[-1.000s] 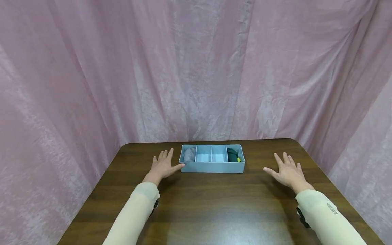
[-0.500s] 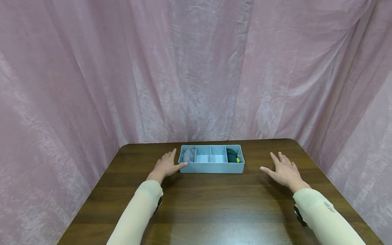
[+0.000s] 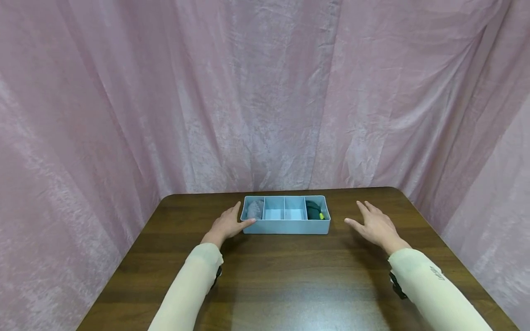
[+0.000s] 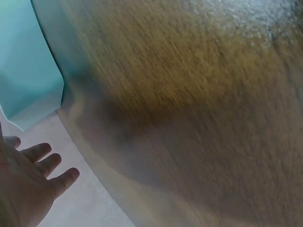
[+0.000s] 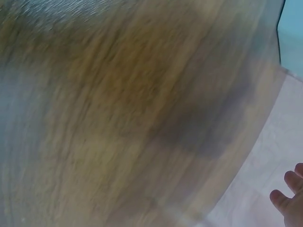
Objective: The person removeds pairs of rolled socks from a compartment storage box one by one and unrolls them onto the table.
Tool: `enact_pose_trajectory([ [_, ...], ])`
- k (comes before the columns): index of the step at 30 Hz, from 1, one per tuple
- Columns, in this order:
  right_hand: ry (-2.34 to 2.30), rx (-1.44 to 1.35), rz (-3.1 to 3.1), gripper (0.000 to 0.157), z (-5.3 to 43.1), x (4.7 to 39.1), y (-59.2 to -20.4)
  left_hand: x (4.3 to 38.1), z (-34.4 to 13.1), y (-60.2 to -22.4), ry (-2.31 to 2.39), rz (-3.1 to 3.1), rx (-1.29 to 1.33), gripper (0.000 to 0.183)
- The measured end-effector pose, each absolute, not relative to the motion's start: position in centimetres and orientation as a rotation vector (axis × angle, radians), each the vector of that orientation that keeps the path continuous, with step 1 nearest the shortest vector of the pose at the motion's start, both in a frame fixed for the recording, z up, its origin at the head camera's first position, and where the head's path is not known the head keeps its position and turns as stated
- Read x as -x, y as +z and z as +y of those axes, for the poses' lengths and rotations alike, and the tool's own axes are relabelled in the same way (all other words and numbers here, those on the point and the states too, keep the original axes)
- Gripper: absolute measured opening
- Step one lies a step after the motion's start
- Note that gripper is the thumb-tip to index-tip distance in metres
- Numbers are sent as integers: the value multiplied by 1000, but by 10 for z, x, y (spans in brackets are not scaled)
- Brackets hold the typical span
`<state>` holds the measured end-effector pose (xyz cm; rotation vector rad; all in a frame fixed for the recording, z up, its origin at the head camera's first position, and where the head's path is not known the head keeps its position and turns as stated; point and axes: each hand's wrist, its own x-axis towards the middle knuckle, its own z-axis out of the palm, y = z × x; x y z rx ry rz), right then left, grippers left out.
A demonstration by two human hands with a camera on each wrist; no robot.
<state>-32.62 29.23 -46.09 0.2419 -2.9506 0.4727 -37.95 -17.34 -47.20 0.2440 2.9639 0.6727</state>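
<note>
Pale blue, the divided box (image 3: pixel 285 227) sits on the table (image 3: pixel 290 271), a grey bundle (image 3: pixel 255 210) inside its left end, a dark green bundle (image 3: pixel 313 211) inside its right. At the box's left end we see the left hand (image 3: pixel 227 225) spread, whether touching we cannot tell; right of the box, the right hand (image 3: pixel 377 227) hovers, likewise spread.

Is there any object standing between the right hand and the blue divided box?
Nothing visible stands in the way. In the head view, only the brown tabletop shows between the right hand and the right end of the blue divided box.
</note>
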Motion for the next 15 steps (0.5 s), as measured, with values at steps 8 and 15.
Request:
enact_pose_trajectory([
  [8,581,-249,-2922,92,281,331,-457,382,-173,-473,688,2971,-257,101],
  [15,658,-287,-2877,86,271,334,-451,383,-171,-473,665,2981,-268,96],
])
